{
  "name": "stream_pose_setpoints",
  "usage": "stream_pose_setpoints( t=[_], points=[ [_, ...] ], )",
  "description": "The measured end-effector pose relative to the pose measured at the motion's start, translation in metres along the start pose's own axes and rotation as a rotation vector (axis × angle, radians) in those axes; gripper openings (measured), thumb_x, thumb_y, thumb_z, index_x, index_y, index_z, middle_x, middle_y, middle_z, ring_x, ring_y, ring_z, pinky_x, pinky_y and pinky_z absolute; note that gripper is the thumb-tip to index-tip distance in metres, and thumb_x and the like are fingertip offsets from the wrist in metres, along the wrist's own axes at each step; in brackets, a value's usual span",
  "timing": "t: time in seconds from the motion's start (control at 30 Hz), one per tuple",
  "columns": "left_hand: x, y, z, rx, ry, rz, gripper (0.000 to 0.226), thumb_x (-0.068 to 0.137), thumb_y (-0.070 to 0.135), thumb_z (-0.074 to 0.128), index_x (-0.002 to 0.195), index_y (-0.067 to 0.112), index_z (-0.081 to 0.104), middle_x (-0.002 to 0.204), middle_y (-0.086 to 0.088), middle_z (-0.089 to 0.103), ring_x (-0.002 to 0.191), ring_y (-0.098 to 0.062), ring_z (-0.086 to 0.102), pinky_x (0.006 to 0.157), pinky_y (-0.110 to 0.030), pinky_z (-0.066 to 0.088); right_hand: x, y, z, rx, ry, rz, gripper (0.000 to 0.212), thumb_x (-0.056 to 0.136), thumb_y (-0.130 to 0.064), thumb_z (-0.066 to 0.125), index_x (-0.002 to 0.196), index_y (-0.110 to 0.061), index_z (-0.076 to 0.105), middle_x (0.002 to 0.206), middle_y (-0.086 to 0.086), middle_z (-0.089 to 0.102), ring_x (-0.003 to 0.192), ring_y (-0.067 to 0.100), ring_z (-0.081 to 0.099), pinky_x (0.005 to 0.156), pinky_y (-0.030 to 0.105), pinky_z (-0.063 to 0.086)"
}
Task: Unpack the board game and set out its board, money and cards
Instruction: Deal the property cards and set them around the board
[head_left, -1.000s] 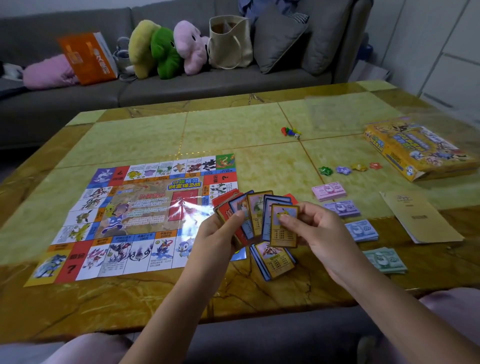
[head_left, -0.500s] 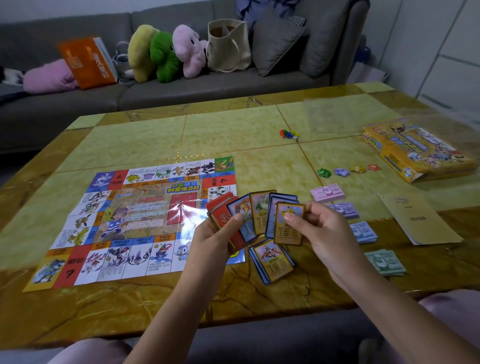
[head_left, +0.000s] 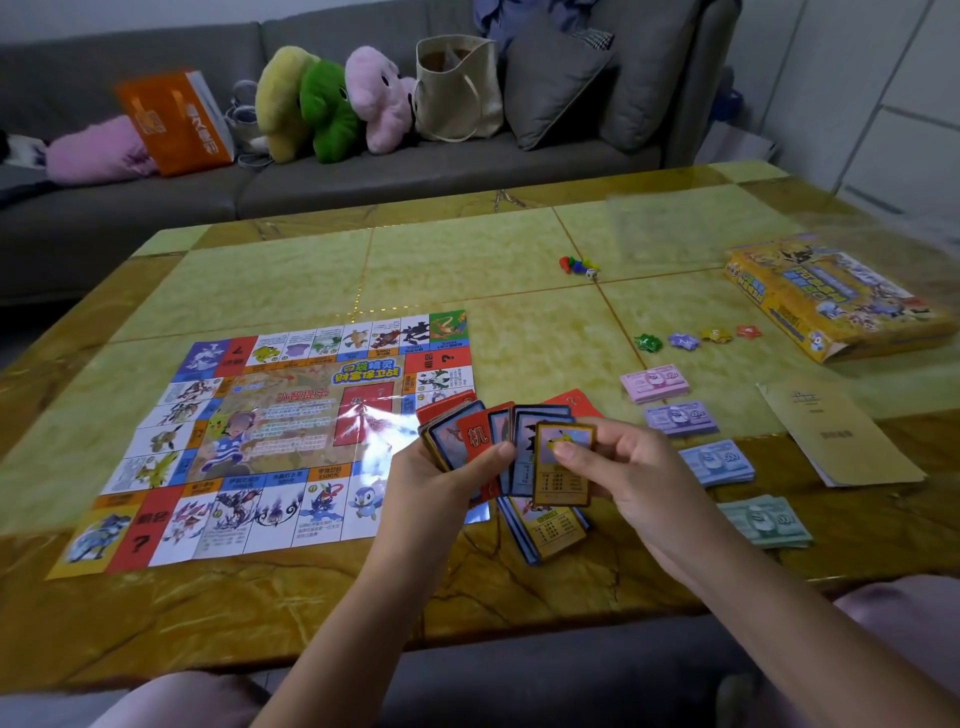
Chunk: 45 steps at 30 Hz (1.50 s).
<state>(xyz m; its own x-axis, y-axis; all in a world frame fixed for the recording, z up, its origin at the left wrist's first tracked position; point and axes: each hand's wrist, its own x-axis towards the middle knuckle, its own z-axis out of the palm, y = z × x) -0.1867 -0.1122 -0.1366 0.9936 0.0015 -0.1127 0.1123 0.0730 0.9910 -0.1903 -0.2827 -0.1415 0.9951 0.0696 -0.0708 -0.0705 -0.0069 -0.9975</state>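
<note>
Glossy card stock fills both your hands. Your left hand curls round a fan of cards, thumb laid across the fronts and fingers behind. The fan mixes red backs with blue-framed picture faces. Your right hand pinches a single gold-bordered card between thumb and curled fingers. You hold it upright, face toward you, overlapping the fan's right end; whether it touches the fan cannot be told. Below both hands a small pile of cards lies face up on the desk, slightly skewed, just beside the board's near right corner.

Your board is a thin, shiny printed sheet lying flat on the left half of the desk, its rim of square picture spaces catching glare. To your right, four flat stacks of paper money sit in a column, each apart from the next: the pink stack farthest, then the purple stack, the blue stack, and the green stack nearest you. Beyond them, small star-shaped tokens lie in a row: green, purple, yellow, red. A tan paper booklet lies right of the money, and the yellow cardboard box rests at the far right. Small plastic pawns cluster mid-desk. Your desk top is polished, with green panels framed in amber veining.
</note>
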Motion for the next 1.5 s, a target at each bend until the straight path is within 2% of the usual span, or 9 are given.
stream_pose_setpoints(
  t=[0.13, 0.27, 0.43, 0.6, 0.83, 1.07, 1.23, 1.33, 1.5],
  points=[
    [0.000, -0.002, 0.002, -0.055, -0.051, -0.036, 0.035, 0.073, 0.024, 0.067, 0.103, 0.006, 0.065, 0.094, -0.007, 0.075, 0.088, -0.022, 0.072, 0.072, -0.028, 0.058, -0.001, 0.000, 0.001, -0.033, 0.051, -0.028, 0.016, 0.090, -0.010, 0.062, 0.101, -0.017, 0.071, 0.093, 0.001, 0.075, 0.091, 0.013, 0.070, 0.086, 0.038, 0.056],
    [0.003, 0.000, 0.002, -0.226, -0.052, -0.097, 0.022, 0.085, 0.012, 0.058, 0.106, 0.006, 0.062, 0.096, -0.010, 0.074, 0.087, -0.021, 0.072, 0.066, -0.024, 0.057, 0.004, -0.005, -0.009, -0.009, 0.117, 0.014, 0.016, 0.088, -0.009, 0.064, 0.086, -0.023, 0.072, 0.089, 0.000, 0.075, 0.089, 0.014, 0.070, 0.086, 0.038, 0.055],
    [0.008, 0.003, -0.007, -0.225, 0.033, -0.086, 0.023, 0.088, 0.009, 0.058, 0.110, 0.011, 0.061, 0.093, -0.003, 0.075, 0.088, -0.019, 0.072, 0.076, -0.030, 0.057, 0.005, -0.020, -0.027, -0.005, 0.057, 0.044, 0.014, 0.089, -0.006, 0.061, 0.095, -0.013, 0.071, 0.088, 0.004, 0.075, 0.085, 0.014, 0.071, 0.080, 0.032, 0.056],
    [0.003, 0.002, 0.001, -0.262, -0.064, -0.151, 0.022, 0.090, 0.013, 0.054, 0.112, 0.009, 0.058, 0.097, -0.009, 0.074, 0.090, -0.026, 0.072, 0.062, -0.031, 0.060, 0.003, -0.018, -0.022, -0.076, 0.047, 0.033, 0.019, 0.089, -0.006, 0.061, 0.093, -0.024, 0.063, 0.082, 0.003, 0.074, 0.077, 0.009, 0.071, 0.067, 0.024, 0.056],
    [-0.003, 0.000, 0.005, -0.121, -0.155, -0.121, 0.036, 0.076, 0.021, 0.062, 0.109, 0.008, 0.059, 0.098, -0.007, 0.074, 0.092, -0.024, 0.071, 0.069, -0.033, 0.060, 0.004, -0.012, -0.019, -0.148, 0.060, 0.078, 0.025, 0.090, -0.011, 0.062, 0.115, -0.013, 0.062, 0.091, 0.003, 0.074, 0.084, 0.011, 0.071, 0.080, 0.034, 0.057],
    [0.013, 0.003, -0.013, -0.200, 0.116, -0.155, 0.010, 0.090, 0.006, 0.058, 0.096, 0.014, 0.060, 0.086, -0.005, 0.074, 0.080, -0.022, 0.072, 0.064, -0.032, 0.060, 0.005, -0.005, -0.017, -0.159, 0.023, 0.175, 0.044, 0.087, -0.008, 0.066, 0.128, -0.013, 0.055, 0.091, -0.006, 0.073, 0.084, 0.006, 0.070, 0.074, 0.022, 0.056],
    [0.020, 0.009, -0.026, -0.211, 0.117, -0.295, 0.008, 0.089, 0.003, 0.060, 0.092, 0.010, 0.058, 0.088, -0.012, 0.069, 0.081, -0.026, 0.067, 0.072, -0.044, 0.058, -0.002, 0.005, -0.003, -0.588, 0.018, 0.036, 0.051, 0.087, -0.027, 0.068, 0.134, -0.029, 0.050, 0.110, -0.013, 0.063, 0.098, -0.002, 0.058, 0.074, 0.009, 0.043],
    [0.018, 0.012, -0.025, -0.242, 0.018, -0.358, 0.011, 0.089, 0.001, 0.058, 0.094, 0.009, 0.063, 0.084, -0.013, 0.072, 0.074, -0.025, 0.069, 0.076, -0.050, 0.056, -0.006, 0.007, 0.004, -0.858, 0.046, -0.067, 0.052, 0.086, -0.040, 0.066, 0.133, -0.032, 0.048, 0.088, -0.024, 0.048, 0.078, -0.004, 0.049, 0.061, 0.006, 0.038],
    [0.014, 0.012, -0.023, -0.245, -0.062, -0.410, 0.013, 0.089, 0.002, 0.056, 0.099, 0.003, 0.064, 0.088, -0.015, 0.069, 0.085, -0.032, 0.065, 0.082, -0.054, 0.053, -0.007, 0.012, 0.006, -1.032, 0.060, -0.158, 0.041, 0.086, -0.049, 0.061, 0.120, -0.026, 0.054, 0.100, -0.019, 0.043, 0.088, -0.001, 0.044, 0.070, 0.011, 0.035]
  ],
)
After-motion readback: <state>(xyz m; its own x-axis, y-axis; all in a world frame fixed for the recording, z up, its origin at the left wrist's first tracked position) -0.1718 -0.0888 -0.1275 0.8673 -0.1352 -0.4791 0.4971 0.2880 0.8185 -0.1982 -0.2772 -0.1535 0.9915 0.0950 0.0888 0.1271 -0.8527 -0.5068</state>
